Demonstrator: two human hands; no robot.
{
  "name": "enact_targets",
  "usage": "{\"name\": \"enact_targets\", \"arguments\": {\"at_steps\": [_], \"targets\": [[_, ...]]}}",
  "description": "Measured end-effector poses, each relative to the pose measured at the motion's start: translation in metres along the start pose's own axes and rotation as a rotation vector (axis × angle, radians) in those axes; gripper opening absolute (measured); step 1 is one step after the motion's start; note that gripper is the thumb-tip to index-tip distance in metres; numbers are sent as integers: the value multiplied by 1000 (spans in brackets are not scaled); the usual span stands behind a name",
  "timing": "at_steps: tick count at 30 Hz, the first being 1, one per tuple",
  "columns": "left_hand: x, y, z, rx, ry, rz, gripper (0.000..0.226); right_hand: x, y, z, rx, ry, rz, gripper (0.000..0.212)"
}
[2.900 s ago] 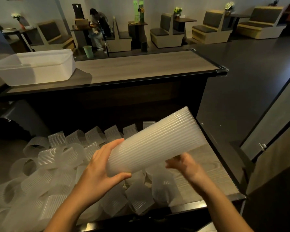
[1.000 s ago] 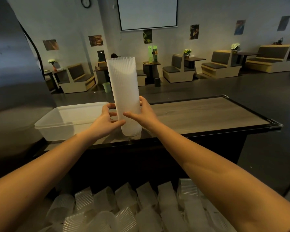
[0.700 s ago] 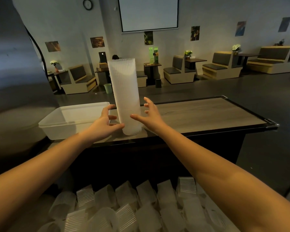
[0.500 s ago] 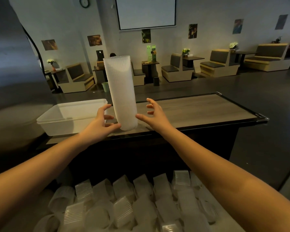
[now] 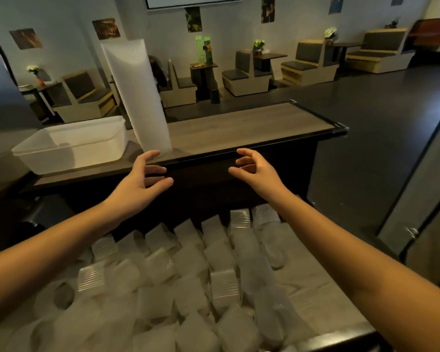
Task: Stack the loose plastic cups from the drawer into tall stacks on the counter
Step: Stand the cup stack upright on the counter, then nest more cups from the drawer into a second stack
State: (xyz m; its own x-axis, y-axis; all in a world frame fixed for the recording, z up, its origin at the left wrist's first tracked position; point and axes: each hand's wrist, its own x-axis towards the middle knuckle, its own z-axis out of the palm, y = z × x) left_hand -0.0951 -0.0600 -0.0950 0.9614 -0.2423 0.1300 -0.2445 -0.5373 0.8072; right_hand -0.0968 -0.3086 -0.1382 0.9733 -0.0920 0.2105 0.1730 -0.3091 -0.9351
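Both hands are hanging empty in front of the desk (image 5: 239, 128) edge, fingers spread and curled around nothing. The stack (image 5: 137, 97) is standing on the desk, long axis near upright and leaning slightly toward 11 o'clock, just beside the tub (image 5: 71, 146). It is sitting at about 12 o'clock from the left hand (image 5: 142, 179), close to its fingertips, and at roughly 10 o'clock, well apart, from the right hand (image 5: 257, 171). The loose cups (image 5: 188, 275) are lying jumbled in the drawer (image 5: 341, 334) at 6 o'clock, below both wrists; judging by that, the next reach is likely heading downward.
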Motion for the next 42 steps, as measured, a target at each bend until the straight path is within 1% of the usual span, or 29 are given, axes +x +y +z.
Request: {"name": "enact_targets", "arguments": {"at_steps": [3, 6, 10, 12, 14, 18, 22, 25, 27, 31, 35, 38, 42], "targets": [[-8, 2, 21, -21, -42, -11, 66, -22, 15, -10, -57, 5, 14, 51], [-17, 2, 42, -8, -94, -17, 67, -42, 33, -21, -163, -21, 28, 44], [-31, -1, 70, 6, -142, -42, 68, -65, 67, -33, -456, -70, 13, 35], [-37, -5, 83, 1, -167, -62, 68, -73, 88, -36, -579, -92, 19, 37], [-43, -9, 95, -8, -196, -81, 67, -78, 107, -37, -628, -93, 75, 40], [-51, -17, 110, 4, -247, -103, 66, -79, 125, -43, -732, -24, 212, 48], [-54, -24, 114, 27, -305, -124, 64, -77, 138, -53, -866, 32, 186, 51], [-55, -25, 114, 41, -345, -136, 62, -70, 145, -54, -952, -6, 245, 50], [-55, -25, 114, 45, -369, -144, 59, -65, 150, -51, -981, -12, 247, 46], [-52, -25, 112, 23, -385, -170, 55, -60, 162, -50, -975, 54, 161, 30], [-50, -22, 113, -8, -398, -186, 50, -53, 160, -54, -857, 140, 111, 19], [-48, -19, 113, -91, -384, -218, 47, -48, 144, -58, -712, 179, 49, 18], [-43, -11, 117, -359, -339, -331, 55, -47, 105, -53, -385, 112, -46, 11]]}}
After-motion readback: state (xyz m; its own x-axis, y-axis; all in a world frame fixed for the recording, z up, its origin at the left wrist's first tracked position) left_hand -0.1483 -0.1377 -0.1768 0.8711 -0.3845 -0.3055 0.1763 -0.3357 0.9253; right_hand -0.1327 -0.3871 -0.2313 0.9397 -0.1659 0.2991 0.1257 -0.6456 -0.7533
